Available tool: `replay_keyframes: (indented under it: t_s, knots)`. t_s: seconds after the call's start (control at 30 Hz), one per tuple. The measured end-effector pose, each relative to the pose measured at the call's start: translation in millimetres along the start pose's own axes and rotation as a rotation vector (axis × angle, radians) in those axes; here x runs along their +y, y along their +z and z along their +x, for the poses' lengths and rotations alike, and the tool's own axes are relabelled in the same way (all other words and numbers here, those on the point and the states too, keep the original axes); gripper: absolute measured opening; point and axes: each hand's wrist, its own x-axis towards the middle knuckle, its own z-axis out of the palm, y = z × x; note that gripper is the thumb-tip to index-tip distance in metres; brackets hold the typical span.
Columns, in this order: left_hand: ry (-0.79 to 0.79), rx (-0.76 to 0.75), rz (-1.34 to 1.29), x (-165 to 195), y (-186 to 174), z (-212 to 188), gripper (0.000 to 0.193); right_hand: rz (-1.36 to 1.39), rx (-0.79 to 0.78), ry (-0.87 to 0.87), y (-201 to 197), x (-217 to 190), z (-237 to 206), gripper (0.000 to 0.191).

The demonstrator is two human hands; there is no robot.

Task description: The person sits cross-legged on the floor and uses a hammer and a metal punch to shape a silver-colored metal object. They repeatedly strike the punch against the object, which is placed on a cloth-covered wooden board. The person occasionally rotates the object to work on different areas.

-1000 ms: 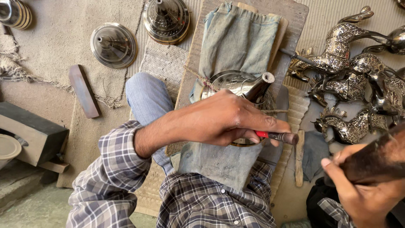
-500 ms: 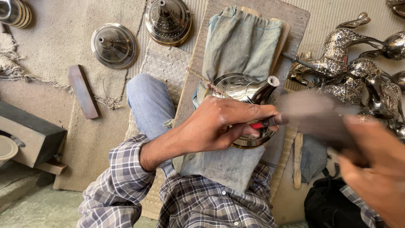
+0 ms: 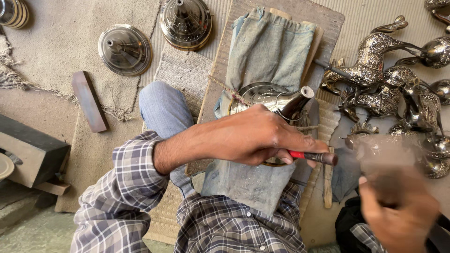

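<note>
A: Place type?
B: Metalwork workshop, floor-level. Silver horse figurines [image 3: 375, 70] piled right, domed metal lids [image 3: 124, 49] on a burlap mat [image 3: 56, 51].
A: Other cues?
B: Sharpening stone [image 3: 89, 100], wooden block [image 3: 28, 150].

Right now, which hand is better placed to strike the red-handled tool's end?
Probably the right hand: it grips a blurred striking tool beside the red-handled tool. The left hand holds that tool over the metal piece.

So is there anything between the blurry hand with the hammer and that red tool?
Nothing visible. The right hand, blurred, sits just right of the red-handled tool that the left hand holds on the metal piece; only open space lies between them.
</note>
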Motion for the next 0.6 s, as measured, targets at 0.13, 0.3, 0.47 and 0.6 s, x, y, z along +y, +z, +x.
replay_keyframes:
  t_s: [0.13,0.3,0.47,0.6]
  knots:
    - [0.016,0.057,-0.118,-3.2,-5.2,4.1,0.051,0.122,0.017,-0.010,10.0,22.6,-15.0,0.081]
    - [0.120,-0.050,-0.116,-12.5,-13.2,3.6,0.051,0.168,0.149,0.127,3.9,44.6,-47.7,0.048]
    - [0.155,-0.094,-0.166,-21.5,-9.7,8.1,0.052,-0.069,0.006,0.056,-20.6,49.6,-41.1,0.019]
    - [0.145,-0.070,-0.151,-18.5,-11.1,1.8,0.047,-0.231,-0.273,-0.028,-22.5,47.0,-6.9,0.037]
